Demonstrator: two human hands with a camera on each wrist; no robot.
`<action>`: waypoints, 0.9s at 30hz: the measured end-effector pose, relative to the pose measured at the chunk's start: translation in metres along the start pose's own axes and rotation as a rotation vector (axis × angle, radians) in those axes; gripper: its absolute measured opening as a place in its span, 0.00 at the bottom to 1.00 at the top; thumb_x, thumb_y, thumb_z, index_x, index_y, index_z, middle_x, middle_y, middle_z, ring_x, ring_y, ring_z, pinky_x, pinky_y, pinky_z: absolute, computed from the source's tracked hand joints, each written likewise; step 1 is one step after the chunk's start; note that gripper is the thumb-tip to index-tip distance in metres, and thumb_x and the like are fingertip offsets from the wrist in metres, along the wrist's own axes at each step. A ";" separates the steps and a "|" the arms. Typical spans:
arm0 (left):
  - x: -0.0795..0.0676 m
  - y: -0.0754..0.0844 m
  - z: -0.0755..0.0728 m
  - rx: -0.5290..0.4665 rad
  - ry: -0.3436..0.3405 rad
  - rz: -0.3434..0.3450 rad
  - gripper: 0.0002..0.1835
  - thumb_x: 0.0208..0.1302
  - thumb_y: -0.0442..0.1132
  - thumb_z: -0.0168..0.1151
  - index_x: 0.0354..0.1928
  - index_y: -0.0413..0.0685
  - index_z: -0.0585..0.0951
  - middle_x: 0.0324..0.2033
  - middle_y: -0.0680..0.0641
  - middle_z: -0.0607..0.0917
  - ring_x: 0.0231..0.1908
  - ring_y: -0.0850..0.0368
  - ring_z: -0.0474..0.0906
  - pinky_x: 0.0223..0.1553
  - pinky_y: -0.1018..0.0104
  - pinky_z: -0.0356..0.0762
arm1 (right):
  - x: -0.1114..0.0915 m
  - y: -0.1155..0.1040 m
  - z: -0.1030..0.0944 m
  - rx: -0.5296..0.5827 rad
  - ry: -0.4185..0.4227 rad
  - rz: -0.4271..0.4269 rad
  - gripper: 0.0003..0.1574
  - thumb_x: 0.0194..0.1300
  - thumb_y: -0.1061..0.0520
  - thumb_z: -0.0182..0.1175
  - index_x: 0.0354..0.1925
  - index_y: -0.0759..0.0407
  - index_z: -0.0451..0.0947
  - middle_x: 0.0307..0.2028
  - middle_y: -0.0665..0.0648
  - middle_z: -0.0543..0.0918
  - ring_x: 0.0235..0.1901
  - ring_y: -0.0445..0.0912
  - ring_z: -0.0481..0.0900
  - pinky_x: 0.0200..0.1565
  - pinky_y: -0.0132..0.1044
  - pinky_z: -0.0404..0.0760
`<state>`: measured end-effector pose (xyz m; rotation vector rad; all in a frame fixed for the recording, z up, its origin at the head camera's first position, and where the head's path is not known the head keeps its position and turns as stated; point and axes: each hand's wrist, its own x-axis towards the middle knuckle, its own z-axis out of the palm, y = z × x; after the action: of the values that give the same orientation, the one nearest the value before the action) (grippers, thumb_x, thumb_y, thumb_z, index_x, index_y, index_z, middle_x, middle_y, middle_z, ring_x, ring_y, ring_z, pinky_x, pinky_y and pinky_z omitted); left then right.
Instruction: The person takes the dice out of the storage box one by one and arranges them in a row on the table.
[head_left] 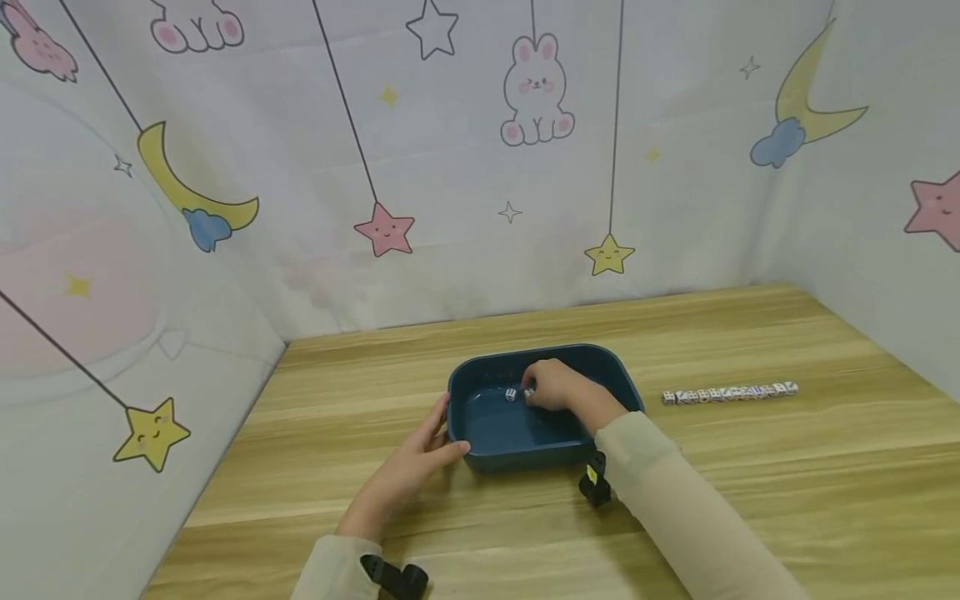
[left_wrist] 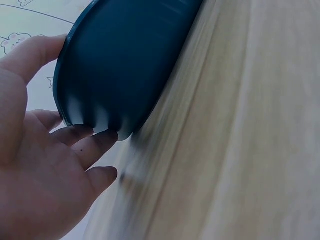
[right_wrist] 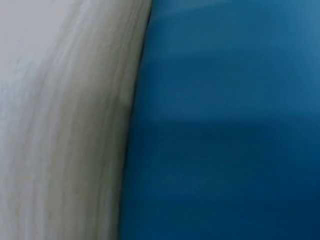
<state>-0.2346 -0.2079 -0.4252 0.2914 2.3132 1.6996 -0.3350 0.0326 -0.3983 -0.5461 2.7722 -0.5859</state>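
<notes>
A dark blue rectangular plastic tub (head_left: 517,460) stands on the wooden table. My left hand (head_left: 411,473) grips its left end, thumb at the rim and the other fingers against the outer wall; the left wrist view shows the fingertips (left_wrist: 107,137) touching that wall. Inside the tub, my right hand (head_left: 557,386) pinches a small white die (head_left: 529,392) at its fingertips. Another white die (head_left: 511,394) lies on the tub floor just left of those fingers. In the right wrist view the tub's wall (right_wrist: 215,130) fills the right side, and the right hand is out of sight.
To the right of the tub, a straight row of several white dice (head_left: 729,393) lies on the wooden table (head_left: 750,483). A white cloth backdrop (head_left: 465,283) with stars, moons and rabbits hangs behind the table and along both sides.
</notes>
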 end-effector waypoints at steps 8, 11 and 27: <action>0.000 -0.001 0.001 -0.007 0.002 0.003 0.45 0.66 0.43 0.61 0.77 0.60 0.45 0.75 0.45 0.48 0.71 0.45 0.55 0.69 0.46 0.53 | -0.005 0.003 -0.004 -0.030 -0.028 0.000 0.10 0.65 0.60 0.60 0.44 0.61 0.81 0.46 0.58 0.81 0.36 0.47 0.75 0.42 0.42 0.78; 0.000 -0.001 0.001 -0.006 0.002 0.002 0.45 0.66 0.44 0.61 0.77 0.60 0.45 0.76 0.45 0.48 0.71 0.45 0.55 0.69 0.46 0.53 | -0.010 0.005 -0.007 -0.031 -0.017 -0.032 0.11 0.66 0.59 0.59 0.45 0.61 0.81 0.45 0.58 0.82 0.36 0.46 0.76 0.42 0.42 0.78; 0.000 0.000 0.001 0.009 0.014 0.008 0.45 0.66 0.44 0.62 0.77 0.59 0.45 0.75 0.45 0.49 0.71 0.44 0.56 0.69 0.45 0.52 | -0.078 0.036 -0.064 0.061 0.131 -0.223 0.13 0.69 0.59 0.56 0.49 0.65 0.78 0.27 0.51 0.76 0.26 0.43 0.69 0.31 0.37 0.70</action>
<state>-0.2341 -0.2069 -0.4257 0.2911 2.3331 1.7010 -0.2962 0.1164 -0.3436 -0.8382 2.8236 -0.7770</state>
